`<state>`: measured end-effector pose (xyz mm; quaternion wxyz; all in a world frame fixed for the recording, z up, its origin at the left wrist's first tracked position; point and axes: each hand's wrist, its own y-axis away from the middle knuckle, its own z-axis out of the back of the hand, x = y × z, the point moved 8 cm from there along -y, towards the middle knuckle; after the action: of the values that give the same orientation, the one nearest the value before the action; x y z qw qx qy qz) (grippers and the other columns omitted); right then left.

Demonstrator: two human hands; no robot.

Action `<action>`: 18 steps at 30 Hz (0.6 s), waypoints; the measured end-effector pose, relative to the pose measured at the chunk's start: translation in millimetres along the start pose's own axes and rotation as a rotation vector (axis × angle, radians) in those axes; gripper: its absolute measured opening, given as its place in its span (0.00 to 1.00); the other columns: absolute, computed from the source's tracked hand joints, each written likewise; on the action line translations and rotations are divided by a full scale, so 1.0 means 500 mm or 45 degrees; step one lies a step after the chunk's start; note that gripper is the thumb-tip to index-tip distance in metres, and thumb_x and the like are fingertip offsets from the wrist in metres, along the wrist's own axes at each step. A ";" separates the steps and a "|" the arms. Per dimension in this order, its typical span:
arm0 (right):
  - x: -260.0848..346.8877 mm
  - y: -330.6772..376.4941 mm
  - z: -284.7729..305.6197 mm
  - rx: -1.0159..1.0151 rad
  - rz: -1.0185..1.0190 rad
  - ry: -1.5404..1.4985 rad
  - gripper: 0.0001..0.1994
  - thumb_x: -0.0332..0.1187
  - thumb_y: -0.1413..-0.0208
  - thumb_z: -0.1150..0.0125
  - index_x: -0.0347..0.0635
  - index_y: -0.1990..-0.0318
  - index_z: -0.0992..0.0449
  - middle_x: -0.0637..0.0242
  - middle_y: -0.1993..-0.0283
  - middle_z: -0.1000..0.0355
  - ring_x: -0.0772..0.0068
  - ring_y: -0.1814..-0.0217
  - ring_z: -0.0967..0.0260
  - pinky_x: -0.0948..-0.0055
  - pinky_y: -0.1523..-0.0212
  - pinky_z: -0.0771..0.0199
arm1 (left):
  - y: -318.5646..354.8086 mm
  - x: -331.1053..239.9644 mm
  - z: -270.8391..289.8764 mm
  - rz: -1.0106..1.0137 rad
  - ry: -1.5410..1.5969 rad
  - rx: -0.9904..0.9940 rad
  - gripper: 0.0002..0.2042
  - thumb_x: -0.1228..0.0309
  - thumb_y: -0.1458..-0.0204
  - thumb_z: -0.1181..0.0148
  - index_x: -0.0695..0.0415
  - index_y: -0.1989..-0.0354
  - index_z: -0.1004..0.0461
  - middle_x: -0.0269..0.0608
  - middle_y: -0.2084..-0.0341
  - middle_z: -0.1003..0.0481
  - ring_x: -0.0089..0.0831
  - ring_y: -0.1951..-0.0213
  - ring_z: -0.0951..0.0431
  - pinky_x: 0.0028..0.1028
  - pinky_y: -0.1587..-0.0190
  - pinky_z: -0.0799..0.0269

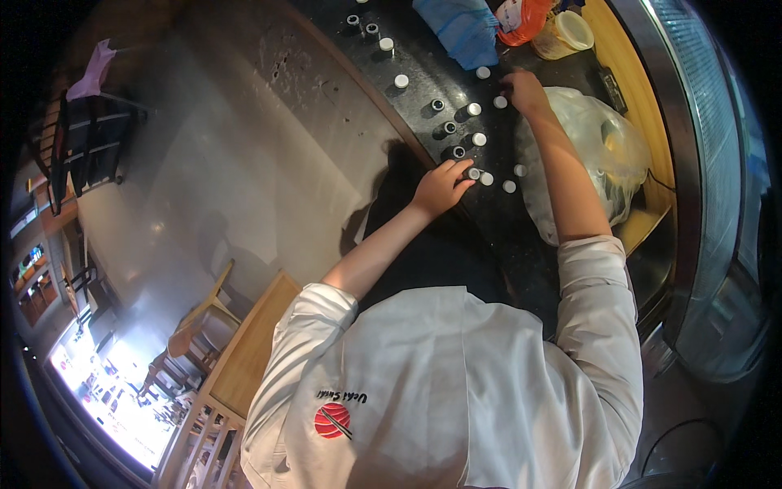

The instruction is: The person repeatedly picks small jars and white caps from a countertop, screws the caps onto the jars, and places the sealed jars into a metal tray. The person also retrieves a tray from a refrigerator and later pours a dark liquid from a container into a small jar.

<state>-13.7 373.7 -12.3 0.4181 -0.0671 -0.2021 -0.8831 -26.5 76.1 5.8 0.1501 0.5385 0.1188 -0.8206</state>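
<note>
My left hand (440,189) is at the near edge of the dark counter, its thumb and fingers closed round a small open-topped bottle (473,174). A white cap (486,178) touches or nearly touches that bottle on the right. Farther off, my right hand (525,92) has its fingers curled together beside a white-capped piece (500,103); whatever they pinch, if anything, is hidden. Several dark open-topped bottles (450,128) stand in a loose row leading away from my left hand. Among them are white-topped ones, including one (479,139) just beyond that hand.
A clear plastic bag (588,159) lies under and beside my right forearm. At the far end are a blue cloth or bag (462,31), an orange bag (525,18) and a tub with a pale lid (575,31). A wooden chair (204,322) stands left on the floor.
</note>
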 end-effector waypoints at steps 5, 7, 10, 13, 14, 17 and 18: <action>-0.003 0.008 -0.007 0.019 -0.007 0.004 0.16 0.21 0.53 0.36 0.41 0.55 0.17 0.50 0.54 0.21 0.47 0.49 0.23 0.54 0.48 0.24 | -0.003 0.004 0.001 0.017 0.036 0.053 0.19 0.67 0.46 0.31 0.55 0.47 0.23 0.43 0.65 0.22 0.37 0.65 0.18 0.32 0.61 0.22; 0.001 0.017 -0.006 -0.097 0.035 0.048 0.15 0.20 0.54 0.38 0.41 0.56 0.17 0.50 0.57 0.21 0.46 0.50 0.23 0.54 0.49 0.24 | -0.002 0.009 0.002 -0.001 0.046 0.047 0.18 0.67 0.47 0.31 0.55 0.47 0.23 0.43 0.65 0.22 0.37 0.65 0.18 0.32 0.62 0.22; -0.001 0.033 -0.005 -0.183 0.012 0.033 0.17 0.18 0.54 0.41 0.41 0.55 0.18 0.48 0.58 0.21 0.45 0.51 0.23 0.54 0.49 0.24 | -0.002 0.011 0.000 -0.009 0.036 0.048 0.19 0.68 0.47 0.30 0.55 0.47 0.23 0.43 0.65 0.22 0.37 0.67 0.18 0.32 0.63 0.23; -0.008 0.034 -0.018 -0.064 -0.054 -0.018 0.18 0.17 0.56 0.41 0.40 0.55 0.19 0.47 0.57 0.21 0.45 0.49 0.24 0.53 0.48 0.24 | -0.004 0.010 -0.003 -0.020 0.001 0.057 0.19 0.67 0.47 0.30 0.56 0.48 0.23 0.44 0.66 0.23 0.37 0.68 0.19 0.32 0.63 0.23; -0.003 0.036 -0.022 -0.066 -0.053 -0.020 0.18 0.17 0.56 0.41 0.40 0.56 0.19 0.47 0.56 0.21 0.45 0.48 0.24 0.53 0.47 0.24 | -0.004 0.012 0.000 -0.017 -0.008 0.062 0.19 0.67 0.47 0.30 0.56 0.48 0.23 0.44 0.66 0.23 0.37 0.68 0.19 0.33 0.63 0.23; 0.010 0.048 -0.014 -0.097 -0.091 0.029 0.15 0.19 0.54 0.41 0.39 0.57 0.18 0.48 0.56 0.21 0.45 0.48 0.24 0.54 0.47 0.24 | -0.006 0.004 -0.001 -0.021 -0.015 0.068 0.18 0.68 0.47 0.30 0.57 0.48 0.23 0.44 0.66 0.23 0.38 0.67 0.20 0.33 0.62 0.23; 0.008 0.053 -0.010 -0.112 -0.111 0.054 0.15 0.19 0.54 0.42 0.39 0.58 0.18 0.48 0.55 0.21 0.45 0.48 0.24 0.54 0.47 0.24 | -0.007 0.002 -0.001 -0.029 -0.013 0.068 0.18 0.68 0.47 0.30 0.57 0.48 0.23 0.44 0.66 0.23 0.38 0.66 0.20 0.34 0.62 0.23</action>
<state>4.4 353.9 -7.6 0.3800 -0.0576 -0.1570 -0.9097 -27.9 79.6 4.9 0.1267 0.5366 0.1021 -0.8280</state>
